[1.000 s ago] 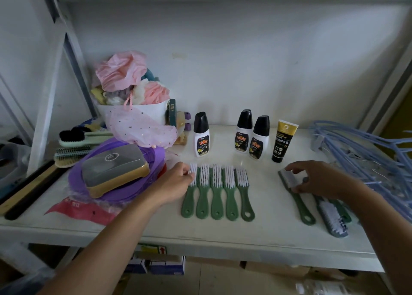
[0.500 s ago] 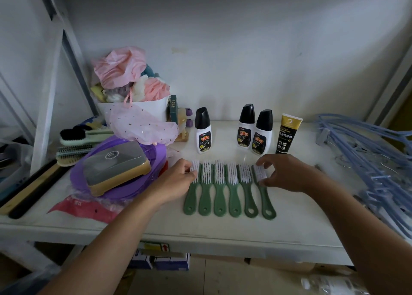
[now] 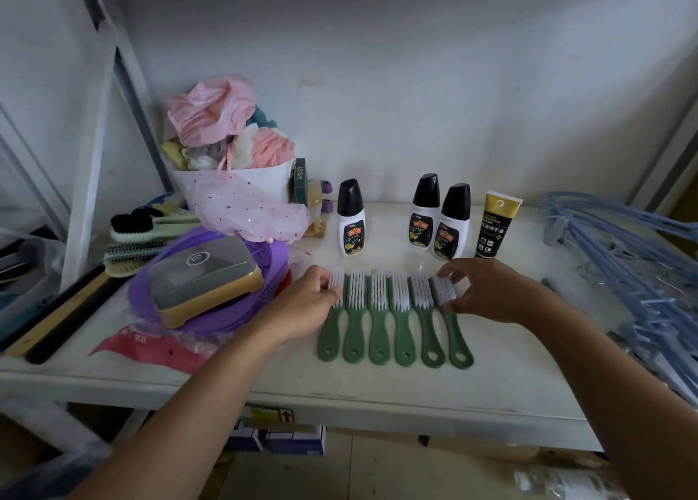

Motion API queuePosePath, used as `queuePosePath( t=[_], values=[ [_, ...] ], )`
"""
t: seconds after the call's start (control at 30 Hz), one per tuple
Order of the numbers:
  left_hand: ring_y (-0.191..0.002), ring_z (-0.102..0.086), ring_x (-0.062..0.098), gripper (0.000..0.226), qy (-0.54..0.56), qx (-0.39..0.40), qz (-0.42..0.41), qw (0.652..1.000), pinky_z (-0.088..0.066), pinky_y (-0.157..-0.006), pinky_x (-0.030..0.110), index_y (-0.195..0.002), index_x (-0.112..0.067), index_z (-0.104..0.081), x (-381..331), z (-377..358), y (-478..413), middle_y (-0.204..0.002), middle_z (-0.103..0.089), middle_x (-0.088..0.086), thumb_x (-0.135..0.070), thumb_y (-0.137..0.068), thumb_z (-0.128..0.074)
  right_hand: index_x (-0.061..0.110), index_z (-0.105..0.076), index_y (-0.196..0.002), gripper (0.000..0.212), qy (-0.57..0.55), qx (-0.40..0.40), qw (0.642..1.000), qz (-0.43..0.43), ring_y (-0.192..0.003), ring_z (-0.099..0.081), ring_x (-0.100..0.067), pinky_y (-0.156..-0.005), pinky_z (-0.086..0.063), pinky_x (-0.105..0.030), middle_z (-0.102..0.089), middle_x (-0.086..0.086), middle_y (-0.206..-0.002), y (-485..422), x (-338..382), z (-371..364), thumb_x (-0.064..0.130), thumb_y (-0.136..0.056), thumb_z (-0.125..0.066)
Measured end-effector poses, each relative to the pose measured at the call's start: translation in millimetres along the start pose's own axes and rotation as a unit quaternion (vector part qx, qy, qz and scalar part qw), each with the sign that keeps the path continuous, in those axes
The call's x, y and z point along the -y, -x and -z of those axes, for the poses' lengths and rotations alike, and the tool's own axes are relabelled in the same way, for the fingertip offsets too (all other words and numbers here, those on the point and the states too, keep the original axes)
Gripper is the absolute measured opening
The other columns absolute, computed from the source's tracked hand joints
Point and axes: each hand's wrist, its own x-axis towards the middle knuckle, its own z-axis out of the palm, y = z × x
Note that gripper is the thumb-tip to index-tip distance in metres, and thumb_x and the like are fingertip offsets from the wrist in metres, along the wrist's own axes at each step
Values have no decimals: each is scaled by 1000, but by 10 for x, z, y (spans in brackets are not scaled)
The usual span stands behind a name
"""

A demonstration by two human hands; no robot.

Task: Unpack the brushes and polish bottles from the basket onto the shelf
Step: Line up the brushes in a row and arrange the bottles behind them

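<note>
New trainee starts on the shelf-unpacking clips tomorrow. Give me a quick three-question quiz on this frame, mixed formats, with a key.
1. How many green brushes lie side by side on the shelf?
2. True or false: the yellow-and-black tube stands to the left of all three polish bottles.
3. Which brush's bristle head does the right hand pinch? A) the leftmost B) the third from the left C) the rightmost

Key
1. Six.
2. False: it stands to their right.
3. C. The left hand is at the leftmost one.
</note>
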Motion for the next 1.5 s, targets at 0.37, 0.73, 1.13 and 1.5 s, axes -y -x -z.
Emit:
queuePosePath(
  t=[0.37,0.73,1.13,1.5],
  values=[
    [-128,-52,16,39,4,-2,0,1000,-38,-112,37,-138,-19,-50,-8,8,3,-139,-56,-4,-36,-102,-49,29,-57,-131,59,-12,9,1000,-7,-96,-65,-10,-91,-53,-31,-63,7,-121,36,4,52,41,-78,-81],
    [-128,-52,15,37,5,0,5,1000,-39,-111,36,-136,-21,-50,16,11,-9,-139,-56,-5,-37,-102,-49,20,-67,-117,32,68,-41,990,-120,-91,-65,-12,-98,-52,-34,-71,1,-107,408,-574,370,33,-88,-71],
    [-131,-50,17,43,-13,0,8,1000,-37,-111,36,-140,-20,-47,-8,-4,-17,-145,-53,-2,-40,-102,-49,41,-64,-120,56,174,115,973,-102,-114,-55,-13,-102,-46,-30,-56,8,-130,760,-689,492,-2,-87,-54],
    [-132,-51,18,41,-8,-6,0,1000,-37,-113,36,-140,-16,-48,-33,-4,4,-145,-54,0,-35,-104,-49,39,-65,-117,47,128,102,986,-40,-95,-61,-1,-83,-53,-18,-59,11,-125,684,-505,370,7,-83,-73]
  ],
)
